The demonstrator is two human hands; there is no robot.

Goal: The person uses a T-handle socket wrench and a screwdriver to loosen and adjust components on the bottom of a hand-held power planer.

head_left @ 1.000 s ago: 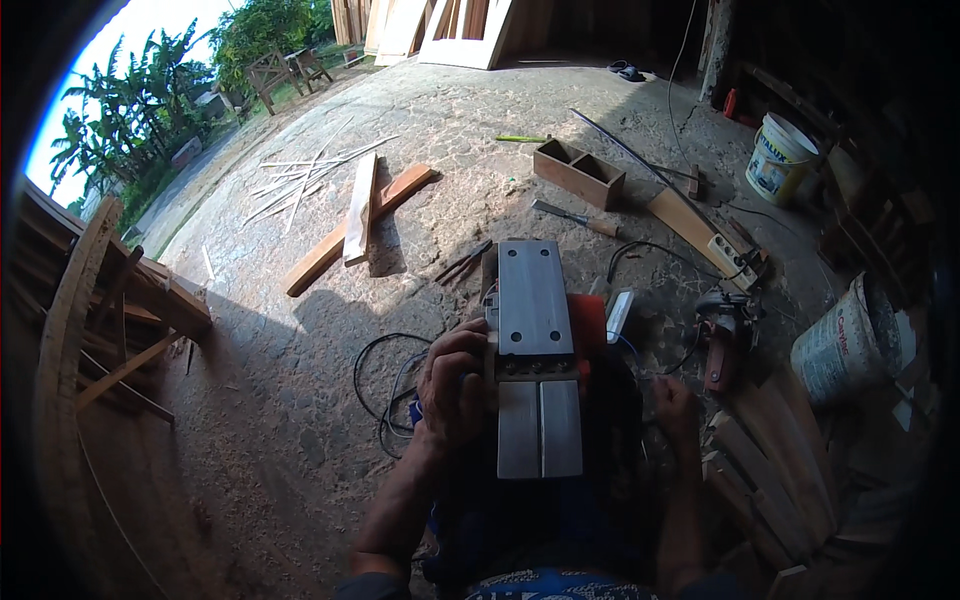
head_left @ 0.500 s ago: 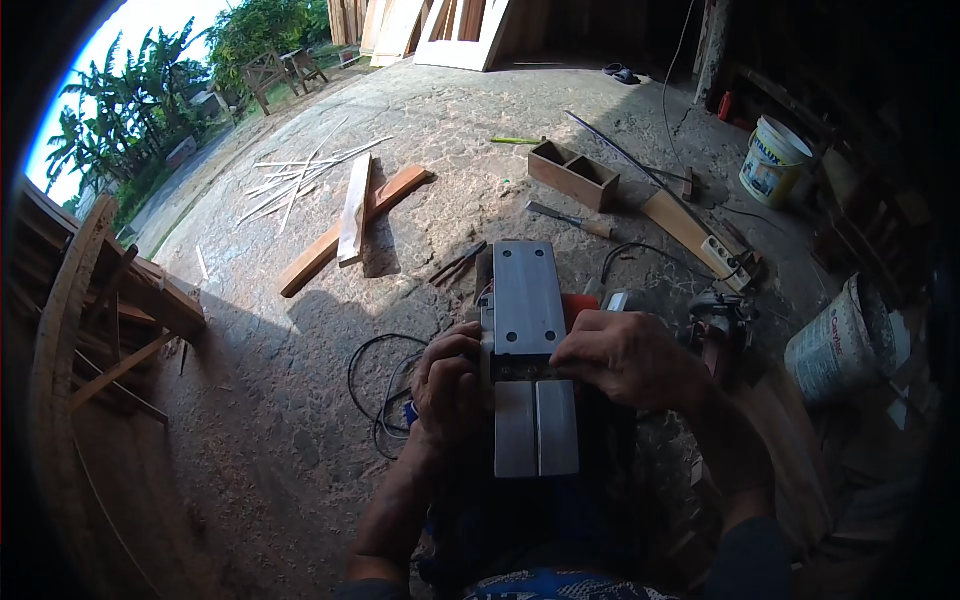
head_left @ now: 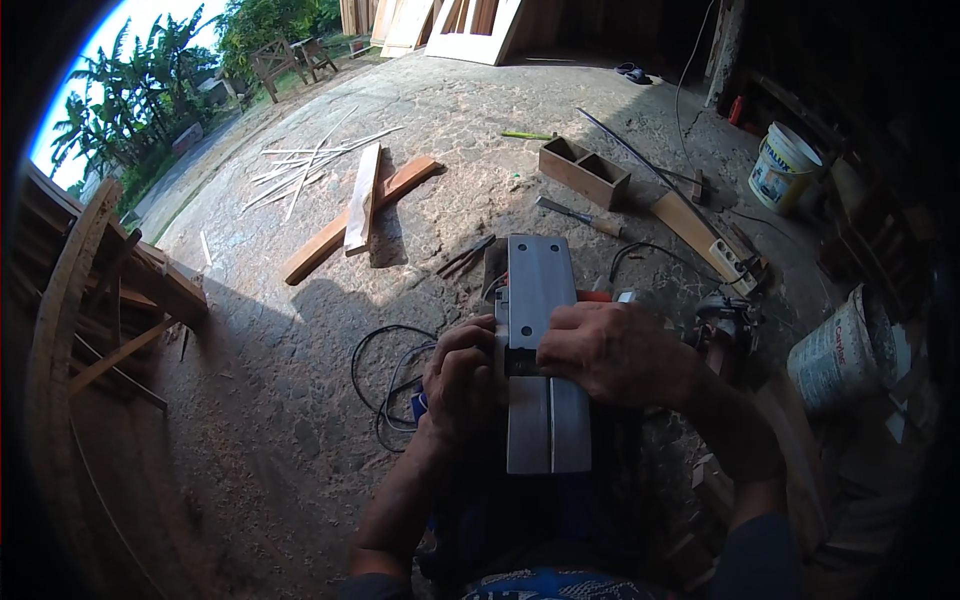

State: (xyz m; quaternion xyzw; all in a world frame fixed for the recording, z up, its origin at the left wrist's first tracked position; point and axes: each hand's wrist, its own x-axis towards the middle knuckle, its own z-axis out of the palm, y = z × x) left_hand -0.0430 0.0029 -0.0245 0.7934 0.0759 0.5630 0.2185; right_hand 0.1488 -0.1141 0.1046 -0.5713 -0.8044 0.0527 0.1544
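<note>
An upturned electric hand planer sits in front of me, its grey metal sole facing up. The sole is in two plates, with the dark cutter gap between them. Against the planer's left side, level with that gap, my left hand is closed with curled fingers. My right hand reaches across from the right, its bent fingers pressed together over the cutter gap. Whatever those fingertips hold is hidden beneath the hand. A dark cable lies looped on the floor left of the planer.
Beyond the planer lie pliers, a chisel, a divided wooden box and crossed boards. Thin wood strips are scattered farther off. A power strip and two buckets are at right. Timber stands at left.
The planer appears slightly farther right, along with the whole scene, as the view shifts. My right hand has moved left over the cutter gap, covering more of it. My left hand stays at the planer's side.
</note>
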